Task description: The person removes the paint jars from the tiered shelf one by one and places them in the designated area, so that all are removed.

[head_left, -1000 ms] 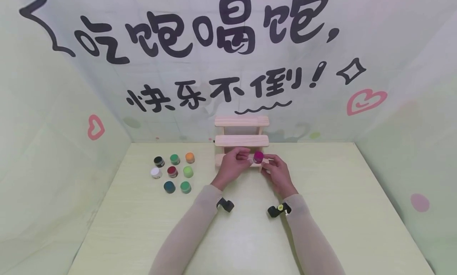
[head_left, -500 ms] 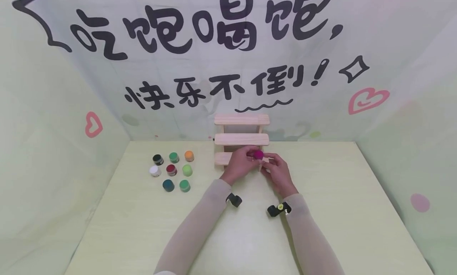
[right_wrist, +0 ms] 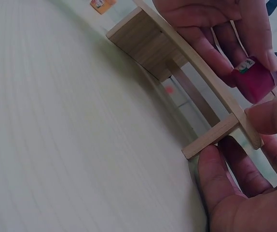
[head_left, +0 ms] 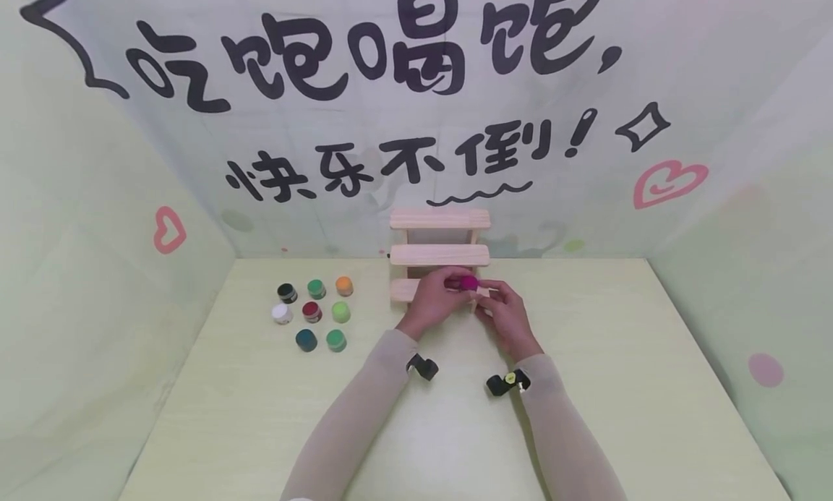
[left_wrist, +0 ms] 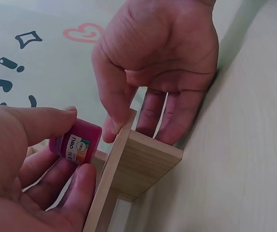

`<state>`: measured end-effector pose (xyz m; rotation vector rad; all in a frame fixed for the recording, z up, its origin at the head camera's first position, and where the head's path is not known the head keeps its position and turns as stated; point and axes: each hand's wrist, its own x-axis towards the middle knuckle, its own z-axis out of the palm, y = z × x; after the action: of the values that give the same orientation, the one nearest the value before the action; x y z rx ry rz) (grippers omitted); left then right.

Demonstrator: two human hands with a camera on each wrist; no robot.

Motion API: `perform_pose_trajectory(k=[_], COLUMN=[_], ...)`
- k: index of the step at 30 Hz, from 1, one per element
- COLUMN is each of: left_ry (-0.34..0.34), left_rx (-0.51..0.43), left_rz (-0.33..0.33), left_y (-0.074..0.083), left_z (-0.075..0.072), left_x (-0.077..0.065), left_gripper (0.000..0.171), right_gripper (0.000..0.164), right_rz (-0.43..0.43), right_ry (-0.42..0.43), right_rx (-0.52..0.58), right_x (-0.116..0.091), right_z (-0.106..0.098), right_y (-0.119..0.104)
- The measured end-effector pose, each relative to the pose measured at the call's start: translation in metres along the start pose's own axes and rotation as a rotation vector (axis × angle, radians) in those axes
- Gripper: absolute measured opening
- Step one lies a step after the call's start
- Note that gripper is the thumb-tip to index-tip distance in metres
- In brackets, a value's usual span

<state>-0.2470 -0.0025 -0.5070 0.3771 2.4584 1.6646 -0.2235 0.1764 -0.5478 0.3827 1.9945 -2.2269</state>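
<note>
My left hand [head_left: 437, 298] pinches a small magenta paint jar [left_wrist: 76, 141] between thumb and fingers. The jar is tilted, its label showing in the left wrist view, close over the lowest shelf of a three-tier wooden stand [head_left: 440, 254]. At the right end of that shelf, my right hand [head_left: 509, 315] grips the stand, thumb on the board and fingers around the side support. In the right wrist view the jar [right_wrist: 254, 82] overlaps the shelf's far edge, and the right hand [right_wrist: 247, 193] holds the shelf end below it.
Several paint jars stand on the table at the left, among them a black one [head_left: 287, 293], an orange one [head_left: 344, 285], a white one [head_left: 281, 314] and a dark red one [head_left: 312, 311]. A printed cloth backdrop [head_left: 364, 125] hangs behind the stand.
My left hand has moved right, and its fingers now wrap closer round the magenta jar. The right hand stays at the shelf end. The head view has shifted slightly.
</note>
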Motion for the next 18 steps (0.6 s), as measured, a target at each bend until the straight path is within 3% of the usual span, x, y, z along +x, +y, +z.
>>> perform_pose_trajectory(k=[7,18], left_ry=[0.005,0.012], left_rx=[-0.032,-0.039], left_rz=[0.01,0.012], left_y=[-0.004,-0.005], left_z=[-0.007,-0.032], left_x=[-0.008,-0.024], left_gripper=[0.042,0.04], right_gripper=[0.038,0.04], right_rz=[-0.003,0.02], right_ry=[-0.005,0.011], right_rx=[-0.007,-0.02], right_x=[0.002,0.003], right_z=[-0.001,0.0], right_y=[0.0,0.001])
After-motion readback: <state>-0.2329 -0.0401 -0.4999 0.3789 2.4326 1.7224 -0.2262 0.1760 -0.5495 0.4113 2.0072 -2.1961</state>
